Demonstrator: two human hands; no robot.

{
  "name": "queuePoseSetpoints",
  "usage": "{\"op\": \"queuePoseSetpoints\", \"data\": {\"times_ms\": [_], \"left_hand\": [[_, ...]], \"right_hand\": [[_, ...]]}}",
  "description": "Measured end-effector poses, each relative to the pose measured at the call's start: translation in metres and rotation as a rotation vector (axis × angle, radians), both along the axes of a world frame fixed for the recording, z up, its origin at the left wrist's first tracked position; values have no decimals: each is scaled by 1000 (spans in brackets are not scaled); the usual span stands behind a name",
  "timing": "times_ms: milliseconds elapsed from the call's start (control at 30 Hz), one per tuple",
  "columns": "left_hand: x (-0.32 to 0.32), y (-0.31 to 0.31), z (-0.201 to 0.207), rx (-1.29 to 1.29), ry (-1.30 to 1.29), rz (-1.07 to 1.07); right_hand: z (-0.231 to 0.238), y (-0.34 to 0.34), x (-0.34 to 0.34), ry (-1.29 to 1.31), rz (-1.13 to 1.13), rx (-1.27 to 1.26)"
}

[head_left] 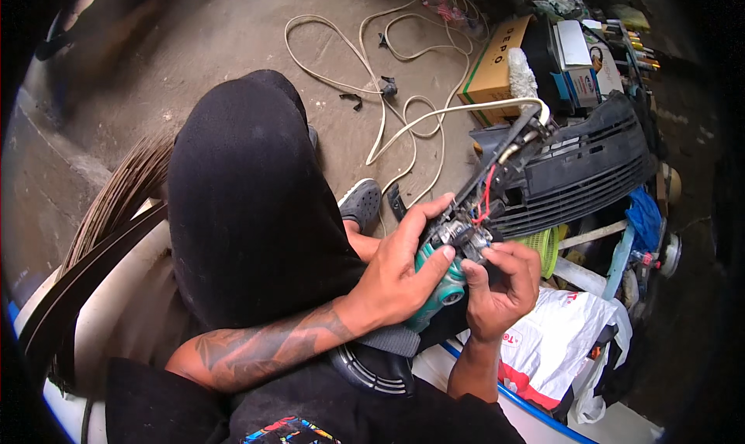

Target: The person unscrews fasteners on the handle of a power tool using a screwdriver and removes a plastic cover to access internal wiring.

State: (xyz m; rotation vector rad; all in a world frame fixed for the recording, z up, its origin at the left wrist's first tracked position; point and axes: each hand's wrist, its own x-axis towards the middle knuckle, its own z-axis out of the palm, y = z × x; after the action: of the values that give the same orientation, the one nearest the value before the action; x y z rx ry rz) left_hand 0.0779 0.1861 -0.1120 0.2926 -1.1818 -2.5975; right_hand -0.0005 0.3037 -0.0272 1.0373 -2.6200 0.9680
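Note:
A corded power tool with a green body (425,313) rests across my lap, its dark handle end opened so that red wires (487,194) and inner parts show. My left hand (396,277) is wrapped round the body, thumb on top near the exposed metal parts. Fingertips of my right hand (503,290) pinch a small grey part (475,247) at the open end of the tool; its exact kind is hard to make out. From the far end of the handle runs a white cord (473,105). A dark round piece with pale slots (372,371) lies below the tool, against my shirt.
The cord coils over the concrete floor (233,33) ahead. At right stand a cardboard box (497,60), a black slatted grille (590,182), a green mesh basket (549,250) and a white plastic bag (555,343). Bundled brown strips (116,203) lie at left.

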Motion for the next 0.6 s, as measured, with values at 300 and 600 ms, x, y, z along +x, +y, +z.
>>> {"op": "queuePoseSetpoints", "data": {"times_ms": [300,600], "left_hand": [[-1,-13,5,121,-36,17],[-4,-8,4,14,-33,42]], "right_hand": [[9,-1,-25,-373,128,-42],[29,-11,-21,-175,153,65]]}}
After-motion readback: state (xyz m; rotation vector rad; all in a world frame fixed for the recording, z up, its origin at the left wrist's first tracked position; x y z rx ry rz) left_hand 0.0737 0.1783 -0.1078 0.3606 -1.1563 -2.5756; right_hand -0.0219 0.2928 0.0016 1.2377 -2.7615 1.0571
